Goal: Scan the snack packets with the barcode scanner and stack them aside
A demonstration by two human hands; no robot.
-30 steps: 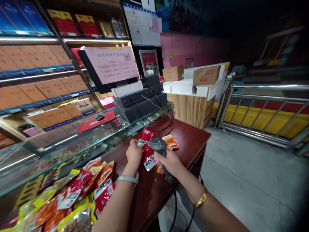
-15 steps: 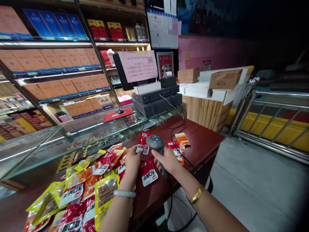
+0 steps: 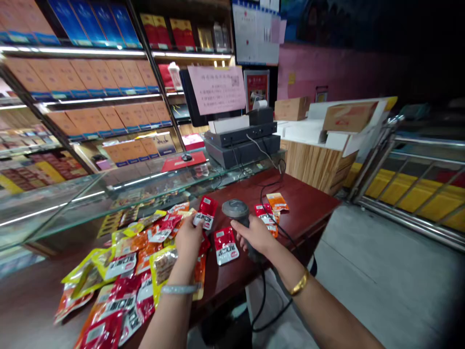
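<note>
My left hand (image 3: pixel 189 238) pinches a small red snack packet (image 3: pixel 205 212) and holds it upright above the dark red counter (image 3: pixel 308 203). My right hand (image 3: pixel 256 235) is wrapped round the handle of a grey barcode scanner (image 3: pixel 236 211), whose head sits just right of that packet. Between my hands a second red packet (image 3: pixel 225 245) lies flat on the counter. To the right of the scanner lie two red and orange packets (image 3: pixel 271 213). A heap of several red, orange and yellow snack packets (image 3: pixel 123 271) spreads left of my left arm.
A glass display case (image 3: pixel 109 194) runs along the far side of the counter, with a black cash register and screen (image 3: pixel 236 131) on it. The scanner's black cable (image 3: pixel 269 310) hangs off the counter's near edge. Shelves of boxes stand behind; a metal railing (image 3: pixel 417 165) is at right.
My left hand has moved left and a little up with its red packet. The other red packet now lies flat on the counter. The view has shifted left, showing more of the heap.
</note>
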